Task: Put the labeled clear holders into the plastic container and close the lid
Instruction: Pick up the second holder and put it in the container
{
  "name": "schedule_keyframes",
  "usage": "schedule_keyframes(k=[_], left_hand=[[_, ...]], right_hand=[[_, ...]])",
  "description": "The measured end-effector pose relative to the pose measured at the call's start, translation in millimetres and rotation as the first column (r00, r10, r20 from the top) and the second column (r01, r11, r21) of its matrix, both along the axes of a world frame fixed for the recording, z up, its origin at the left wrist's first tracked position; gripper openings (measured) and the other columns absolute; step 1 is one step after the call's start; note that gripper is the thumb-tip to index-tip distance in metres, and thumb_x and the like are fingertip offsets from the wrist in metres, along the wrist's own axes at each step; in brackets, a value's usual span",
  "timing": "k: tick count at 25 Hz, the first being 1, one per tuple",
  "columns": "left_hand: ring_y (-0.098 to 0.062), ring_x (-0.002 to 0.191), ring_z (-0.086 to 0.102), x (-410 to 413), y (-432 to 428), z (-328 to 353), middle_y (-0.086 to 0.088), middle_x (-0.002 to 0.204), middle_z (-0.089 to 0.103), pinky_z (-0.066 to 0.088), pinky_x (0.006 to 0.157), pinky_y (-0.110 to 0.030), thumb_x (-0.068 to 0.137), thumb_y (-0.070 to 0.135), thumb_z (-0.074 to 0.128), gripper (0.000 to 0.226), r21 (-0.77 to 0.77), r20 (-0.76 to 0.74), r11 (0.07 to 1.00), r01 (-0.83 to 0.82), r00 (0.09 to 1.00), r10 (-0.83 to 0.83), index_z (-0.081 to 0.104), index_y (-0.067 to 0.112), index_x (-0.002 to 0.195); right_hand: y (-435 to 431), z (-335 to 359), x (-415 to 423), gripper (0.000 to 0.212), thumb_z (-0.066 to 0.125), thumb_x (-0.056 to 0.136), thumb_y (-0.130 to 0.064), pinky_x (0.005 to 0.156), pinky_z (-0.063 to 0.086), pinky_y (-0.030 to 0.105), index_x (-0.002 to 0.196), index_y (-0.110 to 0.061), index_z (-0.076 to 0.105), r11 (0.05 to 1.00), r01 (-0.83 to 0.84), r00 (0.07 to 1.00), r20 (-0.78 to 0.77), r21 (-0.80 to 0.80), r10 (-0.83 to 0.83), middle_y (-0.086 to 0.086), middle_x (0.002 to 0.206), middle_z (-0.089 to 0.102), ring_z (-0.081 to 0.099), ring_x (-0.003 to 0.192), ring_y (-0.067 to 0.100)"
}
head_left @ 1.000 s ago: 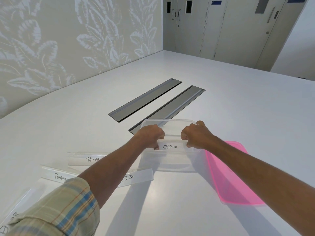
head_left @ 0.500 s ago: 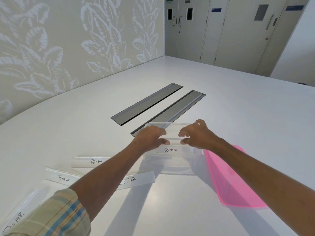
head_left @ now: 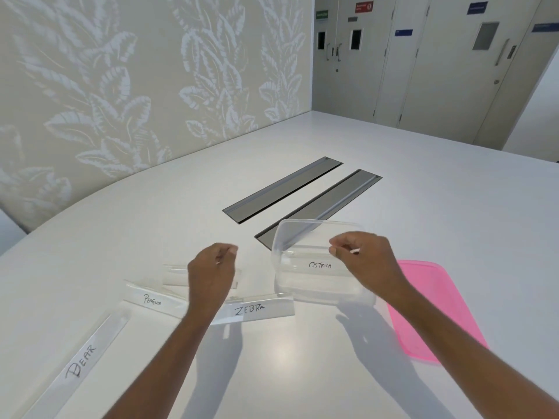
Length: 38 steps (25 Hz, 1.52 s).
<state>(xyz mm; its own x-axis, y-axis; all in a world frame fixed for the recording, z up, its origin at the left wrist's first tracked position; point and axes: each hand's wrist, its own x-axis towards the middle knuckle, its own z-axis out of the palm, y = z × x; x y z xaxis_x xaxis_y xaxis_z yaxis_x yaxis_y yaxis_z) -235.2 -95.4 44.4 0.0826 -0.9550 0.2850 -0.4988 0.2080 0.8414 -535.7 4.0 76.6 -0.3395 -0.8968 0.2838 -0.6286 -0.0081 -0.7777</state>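
One holder, OSTRICH, in container; four on worktop, lid off (left hand, right hand: loosely curled, empty).

holder behind left hand label hidden

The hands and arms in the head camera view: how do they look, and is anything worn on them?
The left hand and the right hand are bare: no gloves, rings, watch or bracelets show. Both forearms are uncovered, with no sleeve in this view.
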Motion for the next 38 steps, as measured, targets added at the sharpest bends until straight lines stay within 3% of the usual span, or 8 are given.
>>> schedule_keyframes(k=[5, 11, 13, 17, 24, 30, 35, 38], left_hand=[[-0.018, 0.098, 0.071, 62.5, 32.3, -33.4, 0.012, 0.093, 0.075, 0.045, 0.08, -0.023, 0.101, 0.02, 0.067, 0.015, 0.169, -0.058, 0.963, -0.211, 0.973, 0.223, 0.077, 0.03, 0.096], [-0.019, 0.1, 0.073, 81.1, 47.2, -51.3, 0.009, 0.094, 0.077, 0.044, 0.073, -0.016, 0.101, 0.016, 0.066, 0.019, 0.318, -0.08, 0.918, -0.236, 0.958, 0.274, 0.082, 0.019, 0.111], [-0.017, 0.1, 0.069, 79.3, 49.0, -53.2, 0.009, 0.098, 0.076, 0.045, 0.076, -0.017, 0.101, 0.016, 0.067, 0.021, 0.35, -0.1, 0.912, -0.212, 0.96, 0.262, 0.083, 0.017, 0.114], [-0.016, 0.108, 0.066, 71.2, 53.7, -56.5, 0.002, 0.112, 0.079, 0.045, 0.093, -0.025, 0.101, 0.019, 0.069, 0.024, 0.404, -0.136, 0.898, -0.176, 0.959, 0.249, 0.081, 0.014, 0.121], [-0.013, 0.098, 0.069, 67.9, 61.9, -60.2, 0.006, 0.106, 0.078, 0.047, 0.084, -0.021, 0.1, 0.016, 0.068, 0.026, 0.434, -0.184, 0.89, -0.141, 0.953, 0.24, 0.08, 0.018, 0.124], [0.012, 0.092, 0.061, 69.0, 71.9, -57.6, 0.014, 0.104, 0.076, 0.041, 0.073, -0.007, 0.1, 0.019, 0.069, 0.028, 0.438, -0.19, 0.885, -0.158, 0.946, 0.263, 0.079, 0.02, 0.126], [0.005, 0.095, 0.067, 73.5, 78.7, -42.3, 0.016, 0.102, 0.075, 0.043, 0.071, -0.01, 0.1, 0.023, 0.071, 0.028, 0.409, -0.224, 0.898, -0.16, 0.937, 0.269, 0.079, 0.02, 0.126], [0.013, 0.093, 0.063, 76.2, 80.3, -28.0, 0.018, 0.1, 0.074, 0.042, 0.073, -0.007, 0.099, 0.024, 0.073, 0.027, 0.361, -0.236, 0.918, -0.167, 0.936, 0.263, 0.079, 0.02, 0.126]], right_hand=[[20.0, -42.2, 44.6, 0.007, 0.082, 0.086, -0.012, 0.074, 0.051, 0.018, 0.092, -0.016, 0.084, 0.986, 0.048, 0.969, 0.234, 0.159, -0.084, -0.006, 0.084, 0.08, 0.068, 0.071, 0.003], [19.2, -72.9, 89.8, 0.016, 0.08, 0.089, -0.009, 0.069, 0.05, 0.006, 0.105, -0.013, 0.081, 0.974, 0.023, 0.927, 0.361, 0.226, -0.106, -0.002, 0.091, 0.079, 0.071, 0.074, -0.001], [17.2, -78.3, 99.5, 0.02, 0.078, 0.09, -0.01, 0.081, 0.052, 0.013, 0.11, -0.013, 0.08, 0.969, 0.038, 0.927, 0.353, 0.243, -0.124, -0.006, 0.095, 0.078, 0.073, 0.087, 0.004], [15.4, -88.1, 111.0, 0.019, 0.067, 0.091, -0.003, 0.061, 0.045, 0.004, 0.096, -0.017, 0.079, 0.959, 0.063, 0.92, 0.356, 0.277, -0.163, -0.008, 0.083, 0.074, 0.066, 0.073, 0.0], [20.5, -87.3, 121.2, 0.033, 0.066, 0.09, -0.005, 0.078, 0.056, 0.024, 0.076, -0.034, 0.074, 0.947, 0.104, 0.886, 0.403, 0.305, -0.228, -0.005, 0.087, 0.08, 0.075, 0.092, 0.021], [23.9, -87.7, 125.1, 0.009, 0.066, 0.088, -0.006, 0.082, 0.061, 0.04, 0.088, -0.007, 0.075, 0.945, 0.119, 0.89, 0.389, 0.304, -0.237, 0.012, 0.096, 0.075, 0.066, 0.077, 0.029], [29.3, -75.5, 129.1, 0.022, 0.068, 0.092, -0.008, 0.068, 0.057, 0.015, 0.08, -0.025, 0.076, 0.958, 0.089, 0.867, 0.451, 0.274, -0.21, -0.002, 0.089, 0.079, 0.074, 0.086, 0.019], [32.2, -63.9, 128.2, 0.017, 0.067, 0.092, -0.008, 0.078, 0.054, 0.026, 0.086, -0.02, 0.078, 0.965, 0.061, 0.854, 0.487, 0.254, -0.182, 0.001, 0.083, 0.077, 0.067, 0.078, 0.015]])
